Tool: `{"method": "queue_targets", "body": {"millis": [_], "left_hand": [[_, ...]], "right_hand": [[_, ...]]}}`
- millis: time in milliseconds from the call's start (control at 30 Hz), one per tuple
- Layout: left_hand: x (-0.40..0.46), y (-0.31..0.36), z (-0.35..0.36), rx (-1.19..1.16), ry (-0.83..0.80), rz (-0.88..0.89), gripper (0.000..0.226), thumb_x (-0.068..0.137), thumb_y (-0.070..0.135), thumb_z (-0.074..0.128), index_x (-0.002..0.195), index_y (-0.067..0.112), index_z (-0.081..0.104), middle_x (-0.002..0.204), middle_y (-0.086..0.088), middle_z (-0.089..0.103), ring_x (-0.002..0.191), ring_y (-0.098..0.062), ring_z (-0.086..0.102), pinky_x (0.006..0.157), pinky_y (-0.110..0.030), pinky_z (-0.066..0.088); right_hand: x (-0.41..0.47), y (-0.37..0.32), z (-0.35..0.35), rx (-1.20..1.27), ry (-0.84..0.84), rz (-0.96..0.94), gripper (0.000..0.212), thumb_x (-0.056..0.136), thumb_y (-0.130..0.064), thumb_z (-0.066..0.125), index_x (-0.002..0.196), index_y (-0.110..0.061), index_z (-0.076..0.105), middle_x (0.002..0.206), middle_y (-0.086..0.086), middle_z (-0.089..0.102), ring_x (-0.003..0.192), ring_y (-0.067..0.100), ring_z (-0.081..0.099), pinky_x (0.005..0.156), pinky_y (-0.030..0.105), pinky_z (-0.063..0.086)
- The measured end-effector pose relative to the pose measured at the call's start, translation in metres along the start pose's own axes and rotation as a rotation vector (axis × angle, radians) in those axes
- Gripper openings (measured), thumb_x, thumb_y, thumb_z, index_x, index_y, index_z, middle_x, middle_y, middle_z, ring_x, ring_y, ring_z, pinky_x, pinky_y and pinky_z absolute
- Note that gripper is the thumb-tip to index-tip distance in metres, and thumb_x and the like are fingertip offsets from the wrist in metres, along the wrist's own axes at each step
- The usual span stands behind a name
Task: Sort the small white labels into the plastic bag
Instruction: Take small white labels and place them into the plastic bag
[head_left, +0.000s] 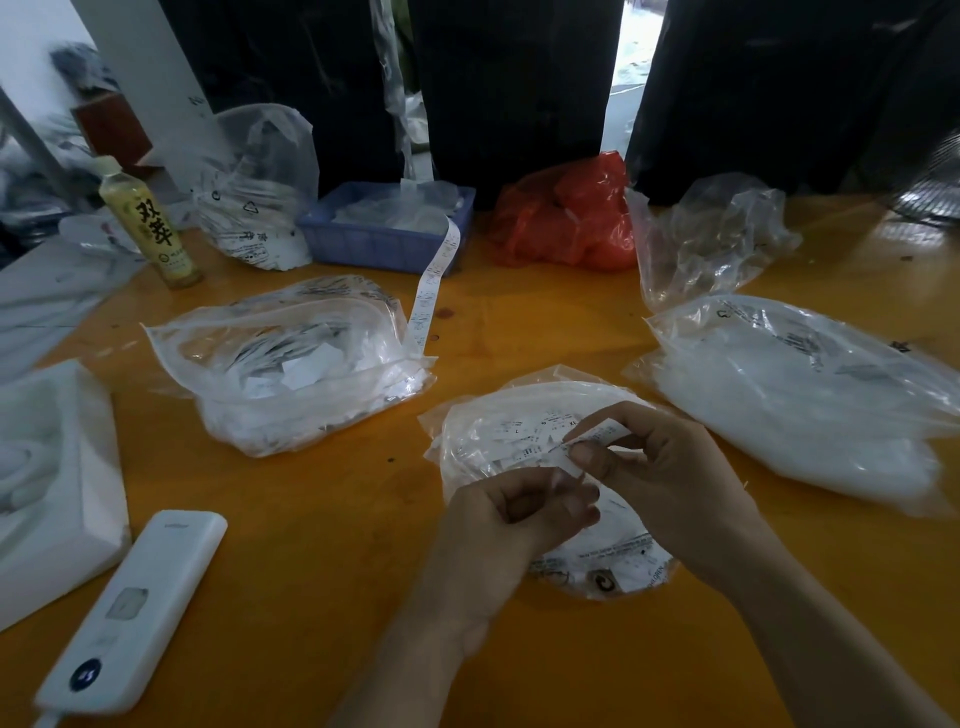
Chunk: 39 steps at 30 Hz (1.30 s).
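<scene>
A clear plastic bag (483, 431) holding several small white labels lies on the orange table (311, 519) just in front of me. Over it, my right hand (660, 467) pinches a small white label (597, 436) between thumb and fingers. My left hand (519, 514) is just below and to the left, its fingers curled around the lower end of the label strip. Both hands hide the bag's middle. Loose labels marked L and XL show inside the bag above my hands.
Other label-filled clear bags lie at left (291, 358) and right (800, 389). A blue basket (384, 239) with a label strip (426, 301), a red bag (566, 218), a bottle (150, 223), a white device (130, 608) and a white box (57, 483) surround the work area.
</scene>
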<state>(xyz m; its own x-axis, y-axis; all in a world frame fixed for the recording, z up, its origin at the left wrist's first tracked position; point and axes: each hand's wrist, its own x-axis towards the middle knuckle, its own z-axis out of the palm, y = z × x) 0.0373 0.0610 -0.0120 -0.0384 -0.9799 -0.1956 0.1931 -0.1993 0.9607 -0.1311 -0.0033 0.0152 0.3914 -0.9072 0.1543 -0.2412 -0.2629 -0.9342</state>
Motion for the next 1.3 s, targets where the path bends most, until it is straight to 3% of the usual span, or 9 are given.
{"method": "queue_targets", "body": {"millis": [67, 200, 333, 433, 600, 767, 867, 1100, 1300], "left_hand": [[0.0, -0.001, -0.001, -0.086, -0.003, -0.013, 0.033, 0.075, 0.041, 0.089, 0.101, 0.021, 0.084, 0.113, -0.008, 0.081, 0.109, -0.024, 0.077, 0.093, -0.026, 0.06], [0.003, -0.004, -0.002, -0.111, 0.008, -0.047, 0.02, 0.083, 0.03, 0.082, 0.101, 0.021, 0.084, 0.109, -0.013, 0.081, 0.108, -0.027, 0.078, 0.09, -0.025, 0.061], [0.002, -0.003, -0.002, -0.068, -0.009, -0.05, 0.025, 0.076, 0.046, 0.084, 0.098, 0.036, 0.084, 0.105, -0.011, 0.082, 0.104, -0.025, 0.079, 0.084, -0.034, 0.065], [0.002, -0.003, -0.003, 0.017, 0.0, -0.054, 0.03, 0.077, 0.053, 0.08, 0.101, 0.035, 0.084, 0.106, -0.006, 0.082, 0.1, -0.025, 0.079, 0.081, -0.042, 0.067], [0.002, -0.001, -0.005, 0.185, 0.057, -0.019, 0.02, 0.1, 0.038, 0.065, 0.101, 0.029, 0.084, 0.107, 0.009, 0.082, 0.099, -0.01, 0.078, 0.07, -0.025, 0.061], [0.001, 0.004, -0.002, 0.24, 0.06, 0.003, 0.029, 0.09, 0.052, 0.063, 0.115, 0.038, 0.07, 0.104, 0.013, 0.082, 0.095, -0.009, 0.079, 0.091, -0.039, 0.055], [0.001, 0.004, -0.001, 0.23, 0.055, -0.021, 0.039, 0.087, 0.052, 0.064, 0.118, 0.028, 0.065, 0.101, 0.01, 0.082, 0.096, -0.008, 0.079, 0.095, -0.04, 0.054], [0.003, -0.002, 0.0, 0.232, 0.088, -0.046, 0.024, 0.089, 0.041, 0.075, 0.104, 0.022, 0.078, 0.097, 0.007, 0.083, 0.093, -0.009, 0.078, 0.079, -0.02, 0.06], [0.001, -0.002, -0.004, 0.153, 0.195, -0.009, 0.035, 0.075, 0.044, 0.079, 0.105, 0.024, 0.076, 0.092, 0.002, 0.083, 0.083, -0.014, 0.079, 0.071, -0.021, 0.059]], "right_hand": [[-0.004, 0.0, -0.006, -0.017, -0.045, 0.014, 0.01, 0.093, -0.038, 0.065, 0.094, -0.033, 0.074, 0.1, -0.009, 0.075, 0.095, 0.009, 0.07, 0.079, 0.03, 0.058], [-0.006, 0.001, -0.013, -0.104, -0.092, 0.1, 0.031, 0.097, -0.051, 0.054, 0.089, -0.025, 0.069, 0.08, 0.008, 0.067, 0.058, 0.03, 0.053, 0.056, 0.052, 0.043], [-0.003, 0.0, -0.014, -0.36, -0.119, 0.0, 0.023, 0.101, -0.04, 0.054, 0.102, -0.024, 0.07, 0.095, -0.005, 0.071, 0.081, 0.006, 0.066, 0.073, 0.029, 0.055], [-0.002, -0.003, -0.017, -0.455, -0.131, -0.043, 0.022, 0.1, -0.037, 0.056, 0.112, -0.025, 0.07, 0.103, -0.017, 0.068, 0.097, 0.001, 0.063, 0.086, 0.022, 0.054], [-0.002, -0.005, -0.018, -0.456, -0.041, -0.1, 0.023, 0.097, -0.039, 0.057, 0.108, -0.026, 0.072, 0.101, -0.023, 0.065, 0.1, -0.006, 0.06, 0.086, 0.01, 0.05], [-0.003, -0.005, -0.017, -0.469, -0.068, -0.098, 0.021, 0.098, -0.037, 0.057, 0.101, -0.023, 0.072, 0.094, -0.018, 0.067, 0.091, 0.002, 0.063, 0.082, 0.023, 0.055], [-0.003, -0.004, -0.016, -0.444, -0.089, -0.069, 0.019, 0.099, -0.035, 0.058, 0.098, -0.021, 0.071, 0.089, -0.016, 0.065, 0.088, 0.004, 0.064, 0.081, 0.024, 0.055], [-0.004, -0.002, -0.008, -0.366, -0.074, 0.004, 0.017, 0.1, -0.034, 0.06, 0.094, -0.02, 0.069, 0.089, -0.01, 0.068, 0.087, 0.0, 0.064, 0.071, 0.008, 0.046], [-0.007, -0.003, -0.01, -0.405, -0.069, -0.035, 0.014, 0.099, -0.033, 0.061, 0.089, -0.026, 0.068, 0.086, -0.013, 0.066, 0.085, 0.003, 0.064, 0.079, 0.021, 0.054]]}}
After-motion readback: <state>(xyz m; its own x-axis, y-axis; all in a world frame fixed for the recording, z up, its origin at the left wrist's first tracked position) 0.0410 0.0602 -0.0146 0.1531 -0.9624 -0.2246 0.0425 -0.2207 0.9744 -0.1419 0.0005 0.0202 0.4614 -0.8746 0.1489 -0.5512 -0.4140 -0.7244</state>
